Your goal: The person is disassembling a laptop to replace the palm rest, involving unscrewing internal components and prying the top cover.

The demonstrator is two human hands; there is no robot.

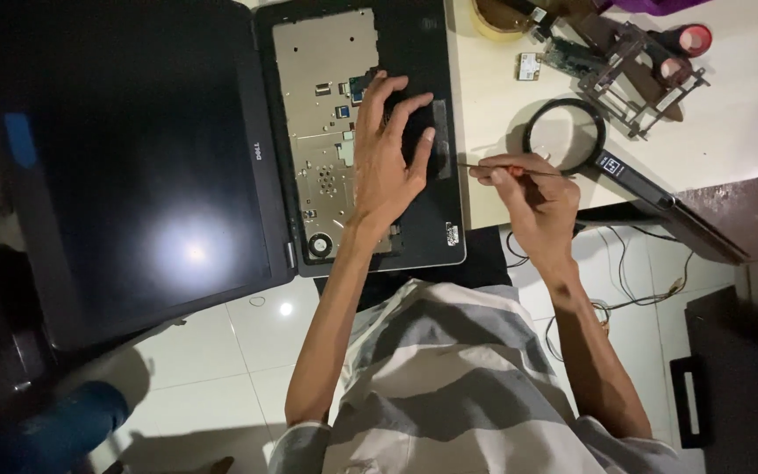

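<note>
The scene is dim, lit from above near the camera. A soft glare spot sits on the dark laptop screen (133, 175), and a smaller one on the floor tiles (285, 309). The pale tabletop (730, 114) is brightest; corners sink into black. Focus is fairly sharp.

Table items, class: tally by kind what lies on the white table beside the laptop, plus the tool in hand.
Magnifying glass: 1
Tape roll: 1
Small circuit boards: 2
Metal holder frame: 1
Thin tool in the right hand: 1
Total: 6
</note>
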